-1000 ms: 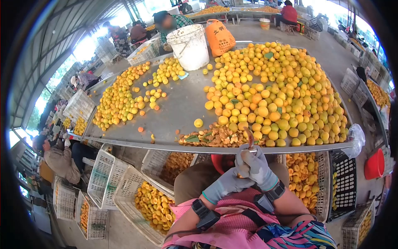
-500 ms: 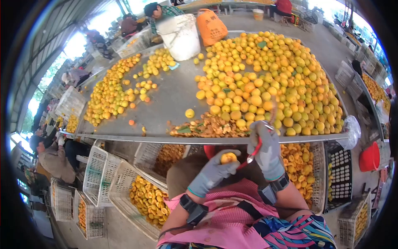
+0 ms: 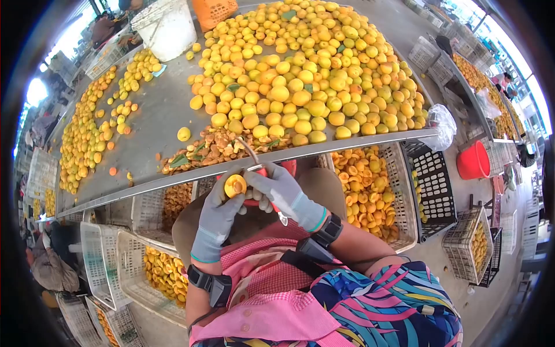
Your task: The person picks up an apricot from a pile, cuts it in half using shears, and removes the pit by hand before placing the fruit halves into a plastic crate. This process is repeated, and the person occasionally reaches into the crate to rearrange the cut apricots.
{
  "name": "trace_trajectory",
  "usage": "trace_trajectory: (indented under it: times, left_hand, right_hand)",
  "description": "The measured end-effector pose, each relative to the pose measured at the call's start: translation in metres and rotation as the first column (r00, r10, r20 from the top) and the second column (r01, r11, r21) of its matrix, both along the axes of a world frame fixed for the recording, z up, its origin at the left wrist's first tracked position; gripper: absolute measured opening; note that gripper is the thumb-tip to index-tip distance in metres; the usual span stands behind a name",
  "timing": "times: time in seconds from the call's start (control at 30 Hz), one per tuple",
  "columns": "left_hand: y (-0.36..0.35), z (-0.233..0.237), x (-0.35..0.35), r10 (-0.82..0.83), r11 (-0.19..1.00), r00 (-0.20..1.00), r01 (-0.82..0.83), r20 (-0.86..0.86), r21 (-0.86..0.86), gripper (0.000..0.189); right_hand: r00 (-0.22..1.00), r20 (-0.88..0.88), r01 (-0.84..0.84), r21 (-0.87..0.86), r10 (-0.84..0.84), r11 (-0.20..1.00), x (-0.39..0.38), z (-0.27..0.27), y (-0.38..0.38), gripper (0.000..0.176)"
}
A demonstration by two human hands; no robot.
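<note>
In my gloved left hand (image 3: 215, 218), fingers closed, is a cut apricot (image 3: 235, 184) with its cut face up and a brown pit area showing. My gloved right hand (image 3: 292, 195) grips a red-handled hand tool (image 3: 282, 217). A curved brownish strip sticks up past that hand, and a silver tip shows below it. Both hands are close together, just in front of the metal table's edge (image 3: 243, 165). Beyond them lies a heap of brown pits and scraps (image 3: 211, 147). Whole apricots (image 3: 324, 75) are piled across the table's right side.
Crates of apricot halves stand below the table, one at right (image 3: 370, 191) and one at left (image 3: 165, 272). A black crate (image 3: 430, 191) and a red bucket (image 3: 473, 160) are farther right. A white bucket (image 3: 165, 29) sits on the table. Another person (image 3: 55, 260) is at far left.
My view has turned, so the table appears tilted and shifted left. My right hand has come down and in beside the left, bringing the tool close to the apricot.
</note>
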State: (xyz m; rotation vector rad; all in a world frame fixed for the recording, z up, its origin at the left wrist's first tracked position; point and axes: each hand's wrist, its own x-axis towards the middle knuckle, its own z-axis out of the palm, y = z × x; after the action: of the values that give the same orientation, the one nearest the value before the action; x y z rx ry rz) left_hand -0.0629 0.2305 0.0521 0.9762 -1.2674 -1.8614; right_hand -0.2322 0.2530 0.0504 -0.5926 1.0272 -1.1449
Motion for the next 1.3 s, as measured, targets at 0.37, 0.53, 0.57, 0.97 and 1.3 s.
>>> trace_trajectory:
  times: [0.37, 0.53, 0.57, 0.97, 1.3]
  left_hand:
    - [-0.010, -0.018, 0.005, -0.002, 0.952, 0.919, 0.122, 0.395, -0.279, 0.054]
    - [-0.007, -0.025, 0.009, -0.032, 0.957, 0.935, 0.131, 0.353, -0.258, 0.054]
    - [-0.008, -0.024, 0.009, -0.060, 0.961, 0.942, 0.144, 0.329, -0.238, 0.051]
    - [-0.020, -0.033, 0.030, 0.247, 0.951, 0.950, -0.199, -0.193, 0.238, 0.039]
    - [-0.014, -0.008, 0.015, -0.101, 0.992, 0.993, 0.097, 0.053, 0.082, 0.047]
  right_hand:
    - [0.962, -0.194, -0.164, 0.142, 0.190, 0.976, 0.012, -0.006, -0.002, 0.032]
    - [0.944, -0.225, -0.203, 0.179, 0.241, 0.963, 0.009, -0.013, -0.003, 0.028]
    - [0.935, -0.261, -0.201, 0.173, 0.242, 0.964, 0.009, -0.014, -0.004, 0.028]
    - [0.996, -0.063, -0.063, 0.014, 0.063, 0.998, 0.006, -0.013, -0.059, 0.031]
    - [0.917, -0.344, -0.214, -0.002, 0.200, 0.977, 0.006, 0.003, -0.021, 0.029]
